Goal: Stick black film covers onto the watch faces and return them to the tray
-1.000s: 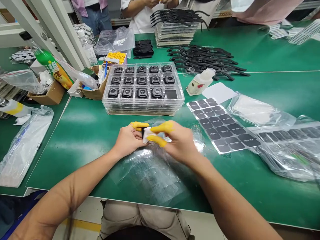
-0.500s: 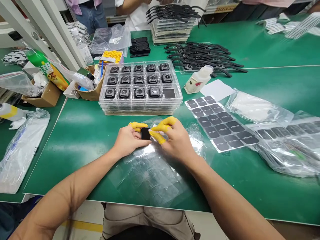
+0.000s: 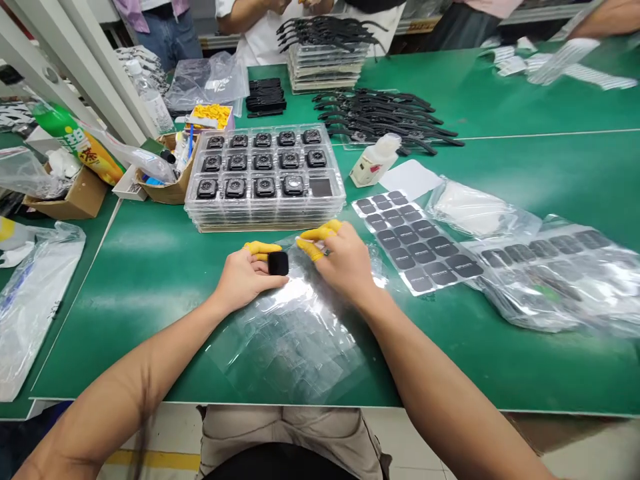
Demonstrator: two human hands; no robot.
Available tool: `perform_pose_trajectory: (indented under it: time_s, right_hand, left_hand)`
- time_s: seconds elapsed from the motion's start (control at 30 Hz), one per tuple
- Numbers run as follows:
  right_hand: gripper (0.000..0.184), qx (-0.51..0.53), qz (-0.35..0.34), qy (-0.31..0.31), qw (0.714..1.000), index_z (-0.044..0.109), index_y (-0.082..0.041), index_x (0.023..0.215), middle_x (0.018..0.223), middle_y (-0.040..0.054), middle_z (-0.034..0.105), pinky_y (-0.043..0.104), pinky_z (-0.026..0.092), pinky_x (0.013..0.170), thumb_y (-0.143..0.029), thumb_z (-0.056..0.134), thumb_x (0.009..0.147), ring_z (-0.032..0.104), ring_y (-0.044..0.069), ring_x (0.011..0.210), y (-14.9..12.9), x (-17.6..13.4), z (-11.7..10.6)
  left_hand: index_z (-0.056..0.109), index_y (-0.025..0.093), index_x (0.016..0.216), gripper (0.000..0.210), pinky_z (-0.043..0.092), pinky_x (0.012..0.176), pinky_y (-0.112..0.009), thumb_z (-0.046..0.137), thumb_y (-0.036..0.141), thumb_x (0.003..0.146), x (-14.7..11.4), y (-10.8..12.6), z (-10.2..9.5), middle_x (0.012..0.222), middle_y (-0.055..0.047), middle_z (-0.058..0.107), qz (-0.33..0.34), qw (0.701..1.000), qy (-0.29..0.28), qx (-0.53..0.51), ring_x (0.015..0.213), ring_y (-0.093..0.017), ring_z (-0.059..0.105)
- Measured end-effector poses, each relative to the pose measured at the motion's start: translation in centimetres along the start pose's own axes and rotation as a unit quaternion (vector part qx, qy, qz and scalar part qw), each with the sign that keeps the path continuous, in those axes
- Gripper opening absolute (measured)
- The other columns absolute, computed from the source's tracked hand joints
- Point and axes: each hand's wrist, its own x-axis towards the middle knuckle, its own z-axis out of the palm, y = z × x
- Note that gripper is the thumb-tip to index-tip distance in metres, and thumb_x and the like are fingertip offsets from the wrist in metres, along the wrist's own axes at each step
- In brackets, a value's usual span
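My left hand (image 3: pixel 245 275), with yellow finger cots, holds a smartwatch case (image 3: pixel 278 263) by its edges, the dark screen facing me. To its right, my right hand (image 3: pixel 340 257) is apart from the watch, its yellow-covered fingertips pinched. A small white piece (image 3: pixel 299 241) shows at those tips; its kind is too small to make out. Beneath both hands lie clear plastic film sheets (image 3: pixel 300 353). Beyond them stands a stack of clear trays (image 3: pixel 265 217), whose top one holds rows of watch cases (image 3: pixel 263 162) back side up; its front right compartment holds no case.
To the right lie a sheet of dark square stickers (image 3: pixel 420 243), a white bottle (image 3: pixel 374 161) and plastic bags (image 3: pixel 540 287). Black watch straps (image 3: pixel 380 117) are piled behind. Boxes (image 3: pixel 167 190) of supplies stand left. Co-workers (image 3: pixel 260 27) are across the table.
My right hand has drawn away from the watch, with the white piece still at its fingertips. The watch stays in my left hand. The whole view has shifted slightly.
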Motion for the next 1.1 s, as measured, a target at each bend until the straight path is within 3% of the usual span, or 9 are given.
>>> perform_pose_trajectory:
  time_s: [0.1, 0.17, 0.3, 0.47, 0.6, 0.73, 0.9, 1.0, 1.1]
  right_hand:
    - [0.037, -0.083, 0.101, 0.074, 0.989, 0.07, -0.023, 0.125, 0.123, 0.0137, 0.068, 0.055, 0.044, 0.109, -0.048, 0.066, 0.098, 0.056, 0.035, 0.122, 4.9, 1.3, -4.1]
    - [0.048, -0.154, 0.245, 0.1, 0.952, 0.065, -0.019, 0.134, 0.132, 0.0182, 0.063, 0.058, 0.04, 0.112, -0.048, 0.068, 0.095, 0.053, 0.039, 0.128, 7.9, 1.5, -6.8]
    - [0.08, -0.221, 0.449, -0.016, 0.866, 0.055, -0.014, 0.145, 0.141, 0.0253, 0.056, 0.056, 0.042, 0.111, -0.049, 0.085, 0.079, 0.05, 0.044, 0.135, 11.6, 1.0, -9.6]
    - [0.084, -0.215, 0.47, -0.025, 0.856, 0.053, -0.017, 0.145, 0.127, 0.019, 0.068, 0.047, 0.047, 0.105, -0.046, 0.09, 0.076, 0.062, 0.037, 0.123, 12.5, 0.6, -10.2]
    - [0.073, -0.2, 0.489, -0.006, 0.849, 0.06, -0.019, 0.136, 0.114, 0.0139, 0.075, 0.045, 0.052, 0.097, -0.03, 0.092, 0.071, 0.067, 0.035, 0.116, 12.5, 0.6, -10.9]
    - [0.036, -0.191, 0.477, 0.026, 0.857, 0.071, -0.022, 0.114, 0.106, 0.0122, 0.075, 0.046, 0.051, 0.095, -0.026, 0.082, 0.08, 0.069, 0.034, 0.107, 12.1, 0.7, -11.3]
    - [0.031, -0.185, 0.454, 0.093, 0.867, 0.072, -0.02, 0.116, 0.106, 0.0138, 0.072, 0.044, 0.046, 0.097, -0.013, 0.06, 0.088, 0.065, 0.032, 0.106, 11.2, 1.0, -11.2]
    - [0.035, -0.194, 0.44, 0.115, 0.869, 0.072, -0.019, 0.118, 0.113, 0.0154, 0.069, 0.043, 0.045, 0.098, -0.009, 0.056, 0.088, 0.064, 0.031, 0.107, 10.7, 1.2, -11.1]
    - [0.036, -0.196, 0.44, 0.132, 0.866, 0.073, -0.018, 0.117, 0.113, 0.0153, 0.067, 0.044, 0.046, 0.096, -0.007, 0.056, 0.087, 0.063, 0.03, 0.104, 10.4, 1.4, -11.3]
  left_hand:
    - [0.074, 0.018, 0.109, 0.057, 0.065, 0.074, -0.038, 0.096, 0.029, 0.058, 0.3, 0.3, -0.6, 0.083, -0.005, 0.078, 0.025, 0.995, -0.049, 0.086, 0.077, -0.024, 0.077]
    - [0.075, 0.019, 0.107, 0.049, 0.066, 0.076, -0.042, 0.093, 0.035, 0.064, 0.5, 0.4, -1.1, 0.082, -0.004, 0.079, 0.051, 0.983, -0.076, 0.16, 0.077, -0.025, 0.077]
    - [0.077, 0.022, 0.112, 0.049, 0.067, 0.083, -0.041, 0.088, 0.043, 0.07, 1.1, 0.7, -2.5, 0.091, -0.002, 0.082, 0.15, 0.946, -0.122, 0.26, 0.079, -0.023, 0.078]
    - [0.082, 0.024, 0.103, 0.036, 0.067, 0.084, -0.033, 0.086, 0.046, 0.075, 1.7, 0.1, -3.9, 0.098, -0.003, 0.083, 0.302, 0.899, -0.05, 0.314, 0.083, -0.022, 0.079]
    - [0.079, 0.02, 0.09, 0.04, 0.068, 0.08, -0.035, 0.096, 0.041, 0.061, 1.9, -0.7, -3.6, 0.086, -0.003, 0.08, 0.366, 0.889, 0.151, 0.232, 0.074, -0.02, 0.076]
    - [0.071, 0.016, 0.083, 0.048, 0.068, 0.079, -0.038, 0.1, 0.033, 0.049, 2.0, -0.4, -3.4, 0.082, -0.002, 0.073, 0.369, 0.857, 0.328, 0.147, 0.074, -0.02, 0.074]
    - [0.067, 0.018, 0.097, 0.064, 0.067, 0.085, -0.044, 0.101, 0.047, 0.05, 2.3, 1.3, -6.3, 0.093, -0.003, 0.071, 0.381, 0.867, 0.307, 0.092, 0.09, -0.024, 0.075]
    - [0.069, 0.02, 0.089, 0.058, 0.064, 0.09, -0.052, 0.099, 0.055, 0.055, 2.2, 2.6, -8.7, 0.087, -0.003, 0.069, 0.406, 0.824, 0.337, 0.204, 0.091, -0.027, 0.073]
    - [0.072, 0.021, 0.078, 0.051, 0.057, 0.098, -0.061, 0.101, 0.05, 0.048, -0.1, 3.1, -9.1, 0.079, -0.004, 0.07, 0.393, 0.767, 0.348, 0.368, 0.088, -0.032, 0.072]
